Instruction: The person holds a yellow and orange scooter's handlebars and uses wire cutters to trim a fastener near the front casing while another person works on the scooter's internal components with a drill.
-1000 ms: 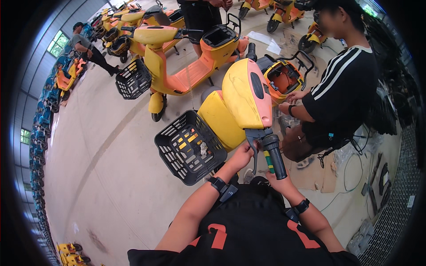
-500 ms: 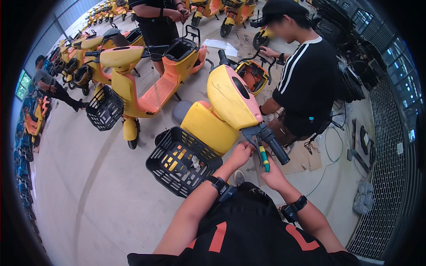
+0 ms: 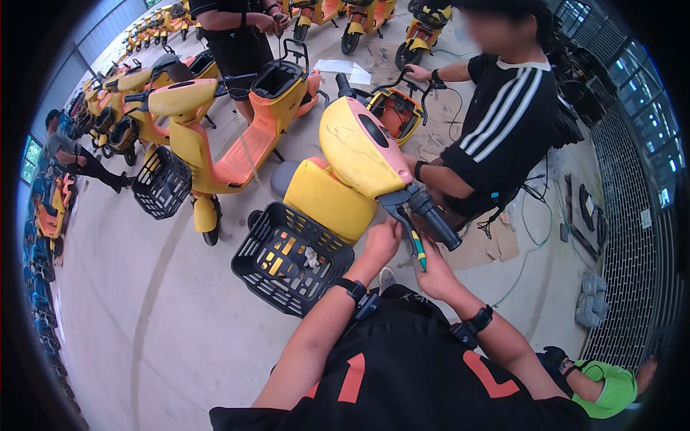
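Just ahead of me stands a yellow and pink electric scooter (image 3: 357,147) with a black handlebar grip (image 3: 438,227) and brake lever turned toward me. My left hand (image 3: 384,240) is closed in a pinch below the brake lever; what its fingers hold is hidden. In my right hand (image 3: 435,276), under the grip, is a hand tool with a green-and-yellow handle (image 3: 419,251). Its working end lies by the lever and I cannot make it out. A black basket (image 3: 248,267) on the scooter's front sits left of my hands, with a crumpled white scrap (image 3: 311,257) inside.
A co-worker in a black striped top (image 3: 503,118) stands at the scooter's right, one hand on another handlebar. Behind at left are another yellow scooter (image 3: 188,147) and a person in black. A person in a green top (image 3: 607,388) is at lower right. Cardboard (image 3: 496,248) and hoses lie rightward.
The view has shifted a little to the right. The tool in my right hand has turned slightly. The co-worker has leaned nearer, and a green-topped person has come in at lower right.
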